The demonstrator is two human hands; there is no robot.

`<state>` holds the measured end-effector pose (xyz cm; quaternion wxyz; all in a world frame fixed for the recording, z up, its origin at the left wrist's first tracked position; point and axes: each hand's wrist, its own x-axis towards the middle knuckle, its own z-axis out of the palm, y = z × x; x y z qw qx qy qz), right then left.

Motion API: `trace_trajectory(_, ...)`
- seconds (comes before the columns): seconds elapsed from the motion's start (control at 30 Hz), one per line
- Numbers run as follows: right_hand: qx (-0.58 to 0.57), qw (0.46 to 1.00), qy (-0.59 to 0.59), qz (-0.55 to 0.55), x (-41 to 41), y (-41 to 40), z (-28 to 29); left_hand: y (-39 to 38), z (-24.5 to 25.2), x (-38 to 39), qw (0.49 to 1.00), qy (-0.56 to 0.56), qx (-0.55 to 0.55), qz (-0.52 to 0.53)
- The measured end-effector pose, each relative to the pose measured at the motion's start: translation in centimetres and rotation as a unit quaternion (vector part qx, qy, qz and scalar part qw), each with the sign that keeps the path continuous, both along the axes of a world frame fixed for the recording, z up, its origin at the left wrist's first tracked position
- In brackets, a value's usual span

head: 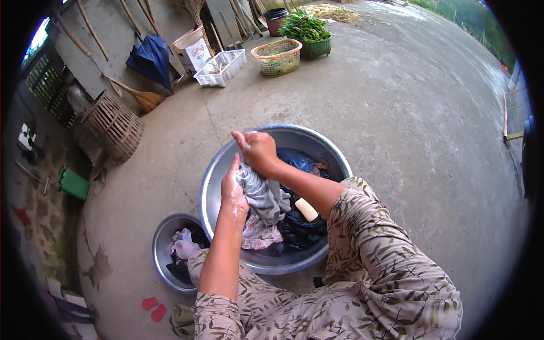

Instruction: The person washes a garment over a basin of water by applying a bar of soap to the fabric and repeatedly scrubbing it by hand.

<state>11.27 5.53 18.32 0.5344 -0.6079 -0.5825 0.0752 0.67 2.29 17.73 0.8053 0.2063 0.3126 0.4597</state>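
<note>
Over a large metal basin [205, 182], my right hand [258, 152] is closed in a fist on the upper end of a wet grey cloth [265, 197]. Soap suds whiten my left hand [234, 189], which holds the same cloth from its left side, thumb up. The cloth's lower part hangs into the basin. A bar of pale yellow soap [306, 210] rests on dark wet clothes [297, 233] there. Pink patterned fabric [261, 234] lies below the grey cloth, and blue fabric [297, 159] at the basin's far side.
A smaller metal basin [158, 259] with garments stands at the left, beside red insoles [158, 312]. Farther off are a wicker basket [114, 127], a blue umbrella [151, 61], a white crate [221, 70], a plastic basket [278, 63] and a green basket [316, 47] of leaves.
</note>
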Motion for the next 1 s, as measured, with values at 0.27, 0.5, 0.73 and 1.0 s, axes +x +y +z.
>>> trace_trajectory(0.27, -0.236, 0.867, 0.187, 0.397, 2.3, 1.7, 1.2, 0.8, 2.4, -5.4, 0.917, 0.318, 0.215, -0.109)
trace_trajectory(0.5, -0.346, 0.859, -0.187, 0.329, 3.3, 1.1, -2.4, 3.6, 2.8, -9.1, 0.983, -0.003, 0.118, 0.138)
trace_trajectory(0.73, -0.195, 0.624, 0.599, 0.463, 2.8, 0.2, 2.0, 4.6, 1.0, -8.7, 0.983, 0.092, 0.022, 0.161)
trace_trajectory(1.0, -0.023, 0.948, -0.033, 0.317, -4.7, -5.1, 1.6, 6.8, -4.9, -8.0, 0.995, -0.007, -0.008, 0.098)
